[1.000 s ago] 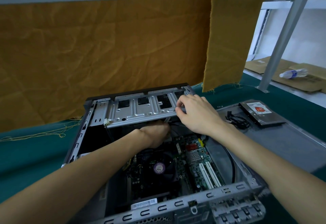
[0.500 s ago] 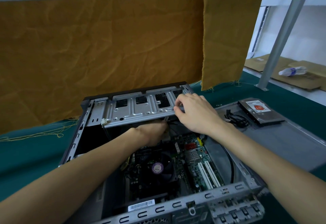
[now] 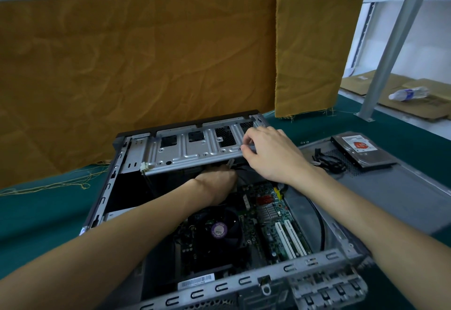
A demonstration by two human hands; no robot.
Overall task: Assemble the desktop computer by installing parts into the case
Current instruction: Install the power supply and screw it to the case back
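The open case (image 3: pixel 170 292) lies on the green table (image 3: pixel 36 217), its drive cage (image 3: pixel 195 148) tilted up at the far end. My right hand (image 3: pixel 271 156) pinches the cage's right edge, fingers curled round the metal. My left hand (image 3: pixel 217 180) reaches under the cage; I cannot tell its grip. A hard drive (image 3: pixel 361 148) rests on the side panel (image 3: pixel 402 195).

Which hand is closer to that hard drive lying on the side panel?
Right. The right hand grips the drive cage, nearer the hard drive; the left hand reaches under the cage, farther away.
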